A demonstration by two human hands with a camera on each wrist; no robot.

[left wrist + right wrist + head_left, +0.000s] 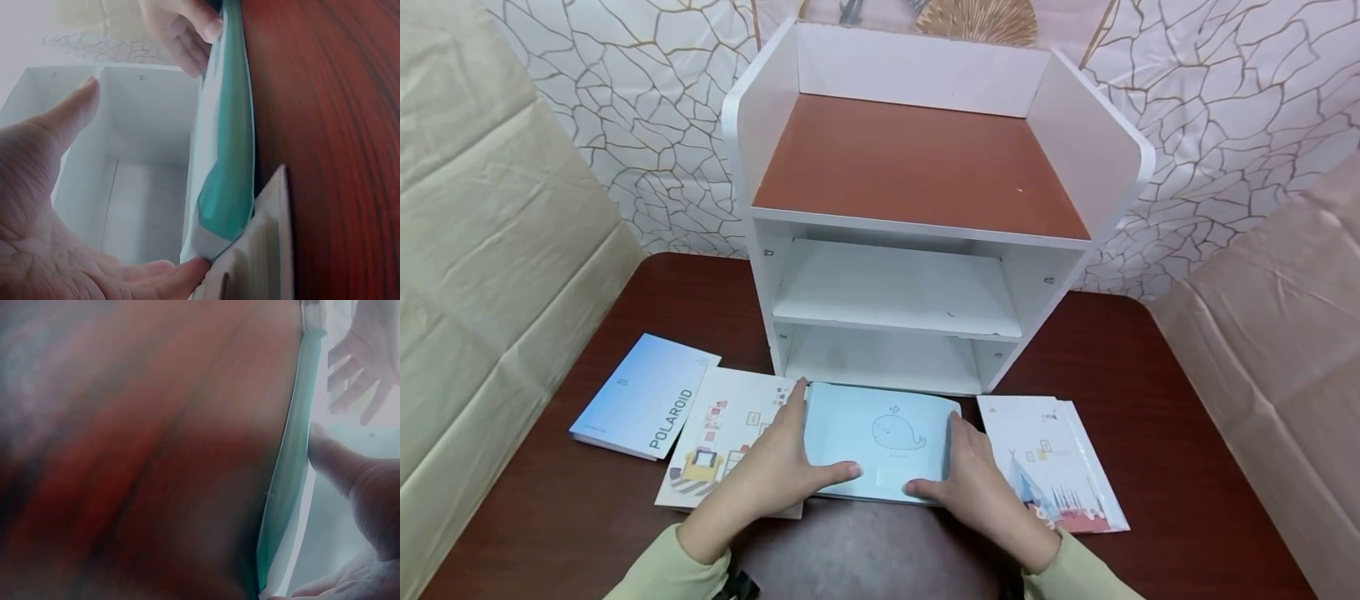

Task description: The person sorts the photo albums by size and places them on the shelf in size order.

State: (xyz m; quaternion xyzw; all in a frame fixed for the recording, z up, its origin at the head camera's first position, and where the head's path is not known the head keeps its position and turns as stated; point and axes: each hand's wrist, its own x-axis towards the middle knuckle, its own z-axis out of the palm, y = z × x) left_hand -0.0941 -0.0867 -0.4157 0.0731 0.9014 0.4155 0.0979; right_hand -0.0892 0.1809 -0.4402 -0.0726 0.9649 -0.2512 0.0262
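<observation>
A light-blue notebook (842, 425) with a whale drawing lies flat on the table, close against the foot of the white shelf. My left hand (778, 458) is at its left end, thumb spread over the cover and a fingertip touching the corner in the left wrist view. At the opposite end my right hand (973, 475) rests with its fingers along the right edge and its thumb near the front edge. The notebook's pale green side (290, 462) shows in the right wrist view. Under my left wrist lies a white illustrated booklet (688, 467), partly hidden.
A white shelf unit (887, 325) with a brown top stands behind the notebook. To the left, a blue book (647, 392) marked POLAROID overlaps the booklet's side. More illustrated booklets (1037, 442) lie right of my right hand. The table (1187, 467) is dark reddish wood.
</observation>
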